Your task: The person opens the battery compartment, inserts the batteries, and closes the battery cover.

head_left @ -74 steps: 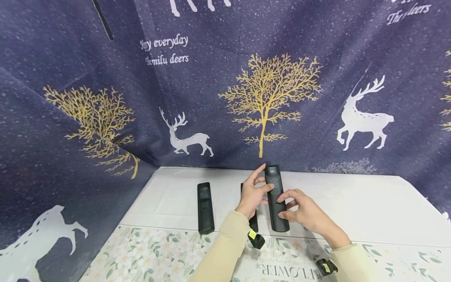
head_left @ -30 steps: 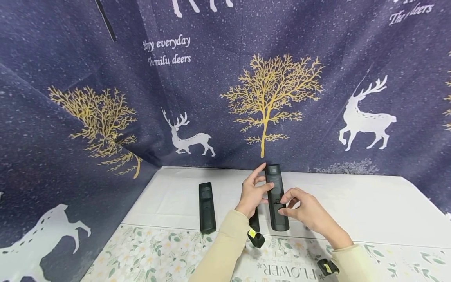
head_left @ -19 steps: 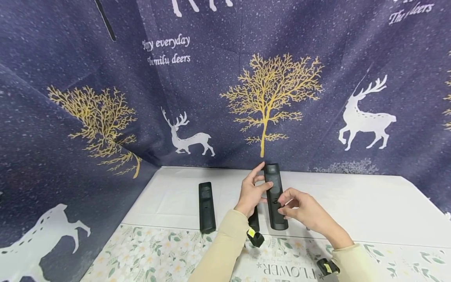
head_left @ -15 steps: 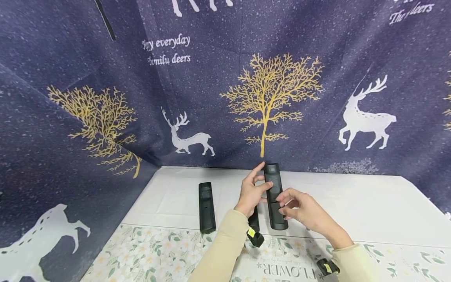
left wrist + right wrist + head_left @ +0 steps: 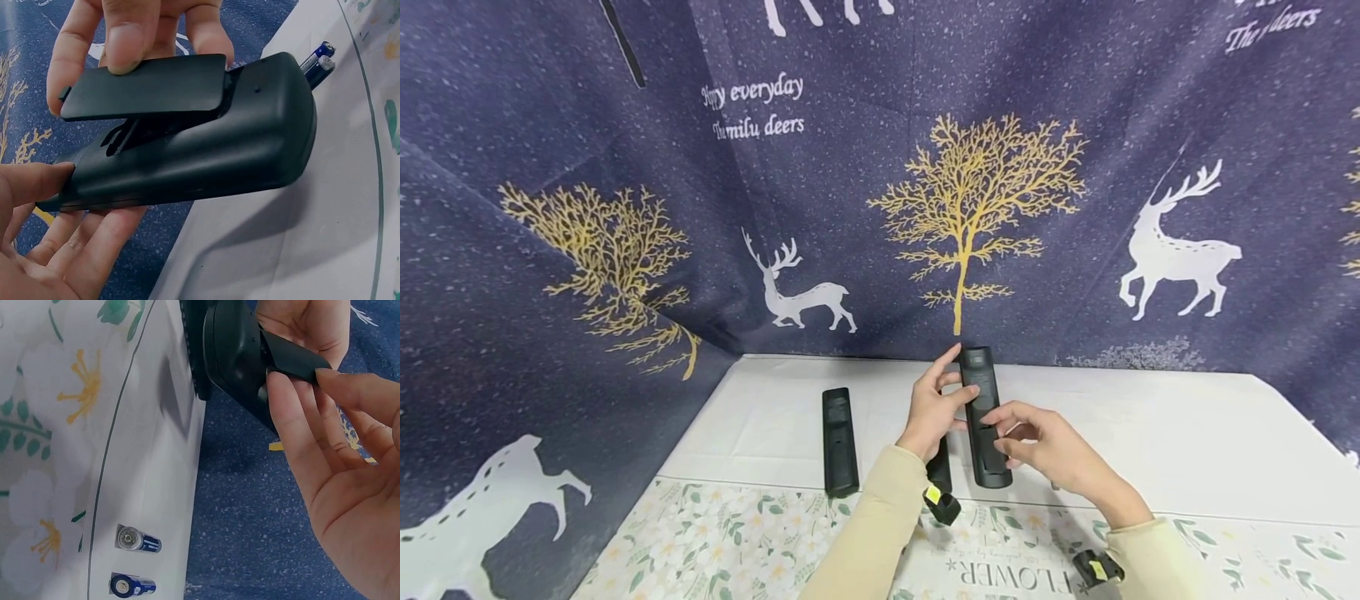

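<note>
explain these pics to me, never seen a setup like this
There is no machine: these are a person's bare hands. The wide picture comes from a camera on the head; the close ones come from cameras on each wrist, likely the black blocks visible there. The left hand holds a black remote, back toward the head camera. The right hand pinches its battery cover, tilted up from the remote. On the white table are two batteries, another black remote and a third dark object, partly hidden behind the left hand and sleeve.

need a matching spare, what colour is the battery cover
The battery cover is near-black, shown best in the left wrist view.
</note>
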`<state>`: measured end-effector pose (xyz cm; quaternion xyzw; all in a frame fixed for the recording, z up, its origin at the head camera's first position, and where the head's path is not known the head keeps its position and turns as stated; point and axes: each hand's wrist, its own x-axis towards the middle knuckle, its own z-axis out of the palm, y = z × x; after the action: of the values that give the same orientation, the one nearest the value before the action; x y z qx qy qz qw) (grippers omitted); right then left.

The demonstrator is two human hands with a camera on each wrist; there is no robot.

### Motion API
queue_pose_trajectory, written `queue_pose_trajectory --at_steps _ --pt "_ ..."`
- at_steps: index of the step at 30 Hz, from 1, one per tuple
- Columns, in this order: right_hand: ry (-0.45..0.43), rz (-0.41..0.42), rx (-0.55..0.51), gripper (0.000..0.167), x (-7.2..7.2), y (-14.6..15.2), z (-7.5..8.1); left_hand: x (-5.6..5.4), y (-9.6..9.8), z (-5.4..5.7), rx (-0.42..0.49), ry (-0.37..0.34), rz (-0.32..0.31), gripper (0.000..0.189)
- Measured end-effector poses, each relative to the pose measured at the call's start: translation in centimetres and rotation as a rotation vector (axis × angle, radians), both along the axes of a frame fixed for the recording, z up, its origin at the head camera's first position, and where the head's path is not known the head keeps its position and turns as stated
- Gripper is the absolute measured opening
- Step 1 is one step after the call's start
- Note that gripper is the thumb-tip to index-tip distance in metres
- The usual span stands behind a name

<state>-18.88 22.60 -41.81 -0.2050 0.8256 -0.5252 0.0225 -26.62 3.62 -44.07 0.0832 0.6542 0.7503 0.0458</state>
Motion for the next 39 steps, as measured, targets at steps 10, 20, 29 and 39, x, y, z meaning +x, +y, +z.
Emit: queue_pose_trajectory --at_steps 10,20,29,39 --pt "0.023 0.002 -0.05 0.03 0.1 0.3 0.4 0.1 -0.2 0.2 0.006 -0.003 0.005 0.069" --pt "0.049 -0.062 -0.086 0.034 -0.1 1.1 0.7 0.1 -0.1 0.1 -0.003 -0.002 0.003 0.069" --pt "0.063 -0.08 -0.108 0.034 -0.5 1.9 0.8 0.1 0.0 0.0 0.007 -0.007 -0.002 0.07" --pt "0.036 -0.119 -0.122 0.036 -1.2 2.6 0.9 0.0 0.0 -0.1 0.008 -0.007 0.0 0.069"
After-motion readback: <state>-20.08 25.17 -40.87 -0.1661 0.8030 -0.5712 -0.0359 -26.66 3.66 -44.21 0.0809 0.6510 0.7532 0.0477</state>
